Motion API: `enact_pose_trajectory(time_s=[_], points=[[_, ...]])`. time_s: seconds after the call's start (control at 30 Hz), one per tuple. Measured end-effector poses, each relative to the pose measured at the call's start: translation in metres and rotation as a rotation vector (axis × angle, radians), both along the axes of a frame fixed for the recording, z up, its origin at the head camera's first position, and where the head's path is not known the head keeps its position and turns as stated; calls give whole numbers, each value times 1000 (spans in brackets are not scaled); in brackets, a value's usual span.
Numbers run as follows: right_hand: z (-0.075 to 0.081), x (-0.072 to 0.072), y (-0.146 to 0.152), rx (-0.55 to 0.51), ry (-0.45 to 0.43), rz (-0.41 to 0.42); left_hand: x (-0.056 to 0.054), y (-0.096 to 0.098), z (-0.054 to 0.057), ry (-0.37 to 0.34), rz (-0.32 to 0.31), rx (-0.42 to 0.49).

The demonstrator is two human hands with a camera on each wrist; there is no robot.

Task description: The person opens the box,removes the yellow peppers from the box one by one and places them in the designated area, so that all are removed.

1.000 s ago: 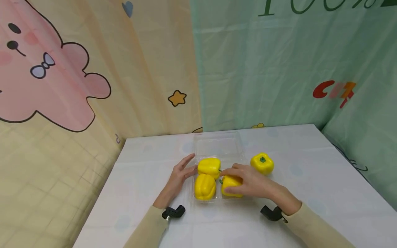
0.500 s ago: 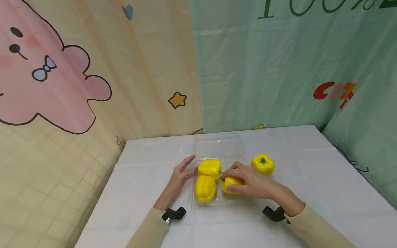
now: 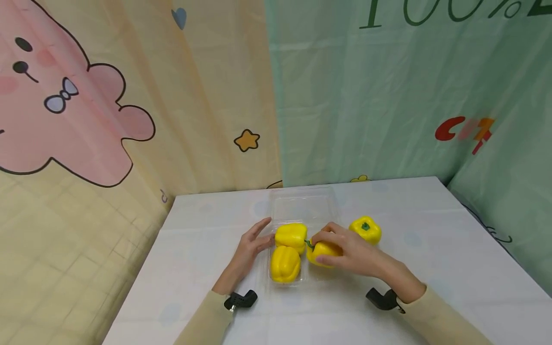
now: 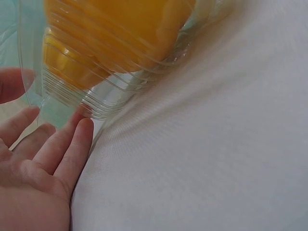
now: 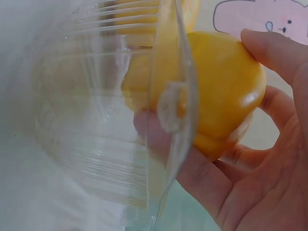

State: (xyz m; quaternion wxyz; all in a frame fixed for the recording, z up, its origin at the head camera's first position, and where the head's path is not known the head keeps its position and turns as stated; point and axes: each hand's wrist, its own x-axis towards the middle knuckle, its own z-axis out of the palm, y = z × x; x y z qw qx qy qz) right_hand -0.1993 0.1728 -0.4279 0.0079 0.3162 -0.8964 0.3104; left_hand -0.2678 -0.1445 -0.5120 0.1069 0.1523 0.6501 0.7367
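Note:
A yellow bell pepper point(image 3: 317, 255) is in the grip of my right hand point(image 3: 351, 251), thumb on one side and fingers on the other. In the right wrist view this pepper point(image 5: 226, 86) sits partly below and partly above the rim of a clear plastic box point(image 5: 190, 96). Two more yellow bell peppers lie in the left half of the box, a rear pepper point(image 3: 291, 236) and a front pepper point(image 3: 285, 264). My left hand point(image 3: 247, 249) stays at the box's left side, fingers extended, with fingertips right at its ribbed wall point(image 4: 96, 103).
Another yellow bell pepper point(image 3: 365, 230) stands on the white-covered table point(image 3: 422, 258), right of the box, stem toward the camera. The box's clear lid point(image 3: 304, 203) lies folded back behind it. Printed curtains point(image 3: 379, 105) hang behind the table.
My right hand has lifted the bell pepper slightly and tilted it over the right half of the box. The left hand and the other peppers hold their places.

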Motion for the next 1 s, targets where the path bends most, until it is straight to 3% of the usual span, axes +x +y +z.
enact_pose_trajectory(time_s=[0.27,1.0], points=[[-3,0,-3,-19,83,16,3,-6,-1,11,-2,-18],[3,0,-2,7,103,-15,-2,-2,-2,18,-10,-39]])
